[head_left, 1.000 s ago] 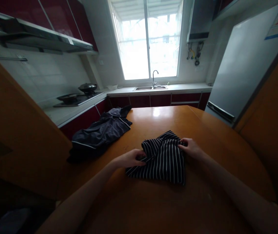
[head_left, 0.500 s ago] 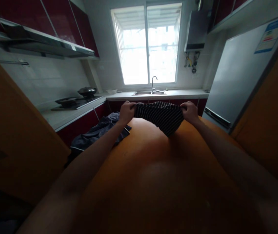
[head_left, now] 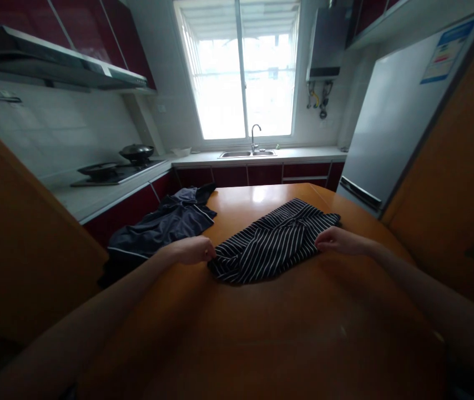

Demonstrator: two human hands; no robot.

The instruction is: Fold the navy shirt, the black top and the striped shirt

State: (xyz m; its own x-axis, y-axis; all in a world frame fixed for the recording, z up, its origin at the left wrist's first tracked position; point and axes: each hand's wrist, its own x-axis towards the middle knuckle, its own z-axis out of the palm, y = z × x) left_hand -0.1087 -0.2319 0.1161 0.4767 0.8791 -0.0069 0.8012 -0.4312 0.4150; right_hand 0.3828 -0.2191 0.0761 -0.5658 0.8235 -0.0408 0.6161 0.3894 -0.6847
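Observation:
A black garment with white stripes (head_left: 270, 244) lies spread and wrinkled on the wooden table, its exact kind hard to make out. At its left corner, my left hand (head_left: 195, 250) is closed with the fingers pinching the cloth. My right hand (head_left: 332, 239) pinches the garment's right edge, just below the corner that sticks out. Farther left on the table, a dark grey garment with white piping (head_left: 164, 222) lies crumpled, near my left forearm and untouched by my fingers.
The orange-brown table (head_left: 257, 328) has a curved edge. Beyond it run a counter with a sink (head_left: 247, 154) and a stove with a pan (head_left: 100, 170) and a lidded wok (head_left: 137, 152). A fridge (head_left: 399, 111) stands at the right.
The striped garment was bunched on the table, then lifted and stretched between both hands at the far side. Now it is down on the table, spread wider, with my hands lower and nearer.

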